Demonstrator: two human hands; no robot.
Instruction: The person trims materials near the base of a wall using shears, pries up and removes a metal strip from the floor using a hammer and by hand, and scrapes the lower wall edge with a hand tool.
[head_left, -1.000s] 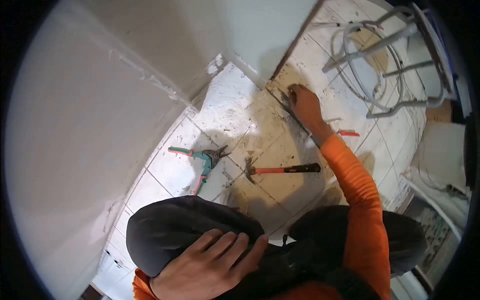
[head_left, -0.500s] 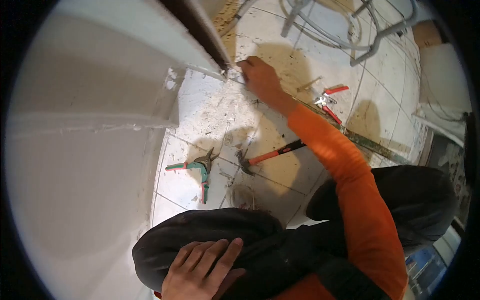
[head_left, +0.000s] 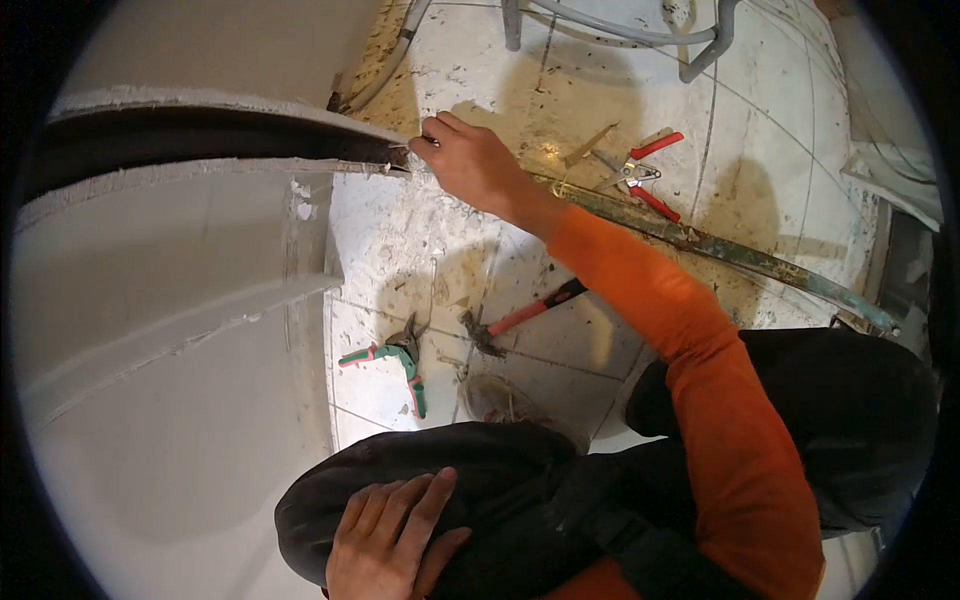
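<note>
My right hand (head_left: 470,165), in an orange sleeve, reaches to the lower end of a wall gap (head_left: 230,135) between two pale board edges. Its fingers are closed together at that end; whatever they hold is too hidden to name. My left hand (head_left: 385,540) lies on my dark-trousered knee with its fingers stretched out, holding nothing. On the tiled floor between knee and wall lie green-and-red-handled tin snips (head_left: 400,355). A claw hammer (head_left: 520,317) with a red and black handle rests to their right, its grip end partly behind my sleeve.
Red-handled snips (head_left: 640,173) lie open beyond a dirty greenish metal strip (head_left: 740,254) that crosses the floor. A grey tubular frame (head_left: 640,36) stands at the top. A grey pipe (head_left: 385,60) runs along the wall. Dust and crumbs cover the tiles (head_left: 400,215).
The view has turned, so the wall gap now lies more crosswise. My right hand stays at the gap's end, fingers closed. My left hand remains on the knee.
</note>
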